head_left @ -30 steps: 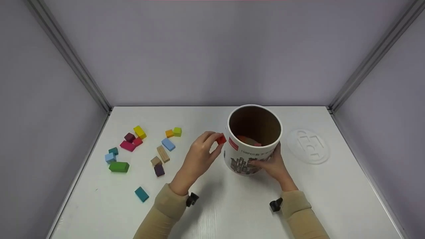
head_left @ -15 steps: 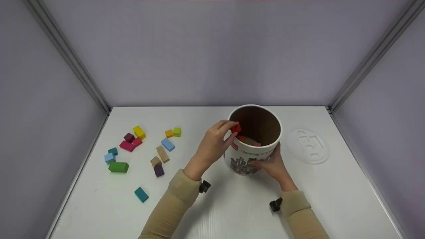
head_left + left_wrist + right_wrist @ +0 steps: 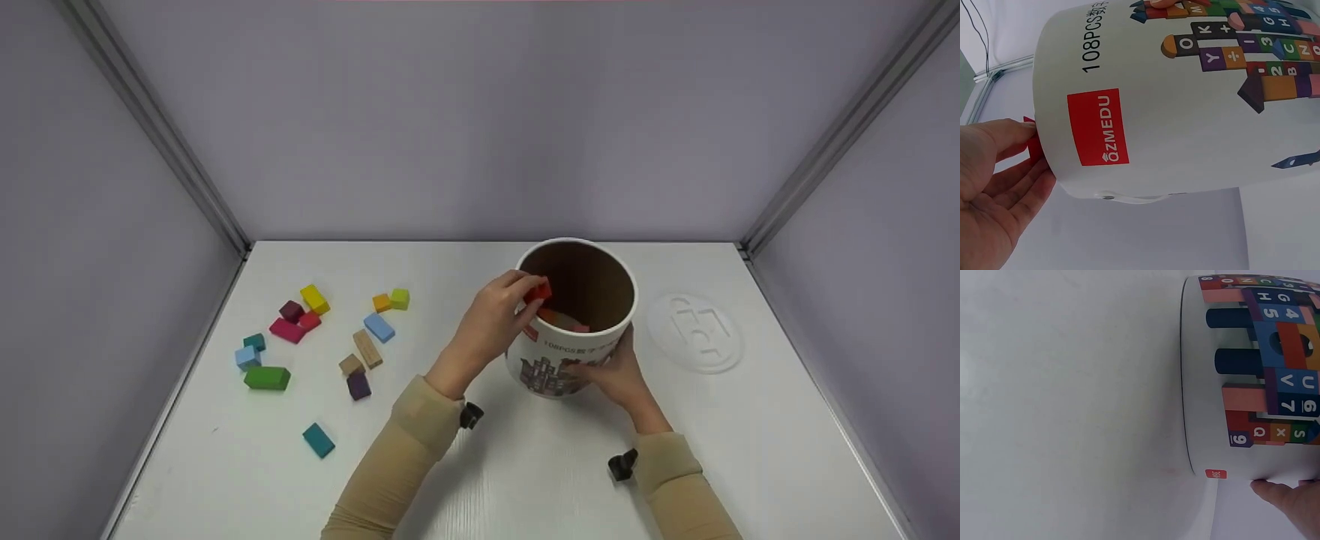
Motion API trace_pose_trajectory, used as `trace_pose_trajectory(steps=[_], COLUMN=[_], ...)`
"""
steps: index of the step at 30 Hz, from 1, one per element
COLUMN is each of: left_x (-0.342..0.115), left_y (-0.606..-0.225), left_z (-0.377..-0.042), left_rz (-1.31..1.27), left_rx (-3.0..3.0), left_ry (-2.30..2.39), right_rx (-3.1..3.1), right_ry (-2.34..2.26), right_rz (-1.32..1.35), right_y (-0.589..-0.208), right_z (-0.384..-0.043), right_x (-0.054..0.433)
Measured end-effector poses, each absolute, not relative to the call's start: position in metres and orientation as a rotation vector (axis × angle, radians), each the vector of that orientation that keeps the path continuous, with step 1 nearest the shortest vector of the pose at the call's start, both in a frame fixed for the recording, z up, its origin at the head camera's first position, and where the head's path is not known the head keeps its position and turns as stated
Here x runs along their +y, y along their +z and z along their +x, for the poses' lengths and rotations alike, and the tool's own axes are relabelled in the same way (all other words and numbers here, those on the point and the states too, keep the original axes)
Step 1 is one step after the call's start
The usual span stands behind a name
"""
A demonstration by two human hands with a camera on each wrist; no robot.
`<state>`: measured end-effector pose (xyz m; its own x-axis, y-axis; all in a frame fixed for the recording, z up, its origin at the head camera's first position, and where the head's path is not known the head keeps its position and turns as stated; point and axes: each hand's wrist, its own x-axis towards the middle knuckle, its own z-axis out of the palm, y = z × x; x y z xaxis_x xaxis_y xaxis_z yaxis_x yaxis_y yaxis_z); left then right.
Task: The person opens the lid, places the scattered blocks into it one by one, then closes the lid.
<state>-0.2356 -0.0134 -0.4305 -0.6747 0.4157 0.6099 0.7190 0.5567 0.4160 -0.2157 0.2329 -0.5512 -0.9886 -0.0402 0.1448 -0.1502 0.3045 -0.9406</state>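
Note:
My left hand (image 3: 491, 319) pinches a small red block (image 3: 543, 289) between thumb and fingers, just inside the near-left rim of a white round bucket (image 3: 534, 346). In the left wrist view the left hand (image 3: 994, 191) covers most of the red block (image 3: 1033, 147) at the bucket's rim. The right hand (image 3: 621, 375) grips the bucket low on its right side, thumb across the printed front. Orange and reddish blocks (image 3: 581, 328) lie inside the bucket; its floor is partly hidden. The right wrist view shows the bucket's printed wall (image 3: 1207, 399) beside part of the right hand (image 3: 1292, 500).
A clear plastic lid (image 3: 696, 332) with cut-outs lies right of the bucket. Several loose blocks are scattered on the left, among them a green block (image 3: 267, 378), a yellow block (image 3: 315, 298) and a teal block (image 3: 319, 440). Grey walls enclose the white table (image 3: 525, 480).
The left hand has carried the red block rightward from outside the bucket to just inside its rim. The right hand has stayed on the bucket.

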Motion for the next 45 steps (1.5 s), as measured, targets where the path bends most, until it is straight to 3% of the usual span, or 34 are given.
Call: trace_pose_trajectory(steps=[12, 19, 28, 37, 45], left_x=[-0.015, -0.030, -0.069, -0.126, -0.172], left_y=[-0.429, -0.431, -0.449, -0.479, -0.493], left_z=[-0.228, -0.214, -0.191, -0.171, -0.154], left_rz=[-0.936, -0.903, -0.746, -0.585, -0.381], left_rx=[-2.369, -2.329, -2.479, -2.601, -2.751], left_ry=[-0.939, -0.841, -0.737, -0.834, -0.876], right_rx=[-2.452, -2.390, -2.411, -2.383, -2.353], right_ry=[1.781, 1.842, 1.830, 1.817, 1.870], right_rz=[0.186, 0.262, 0.268, 0.264, 0.285], right_y=[-0.556, -0.534, -0.523, -0.557, -0.556], right_z=[-0.216, -0.207, -0.201, -0.217, -0.216], right_x=[0.234, 0.226, 0.223, 0.234, 0.232])
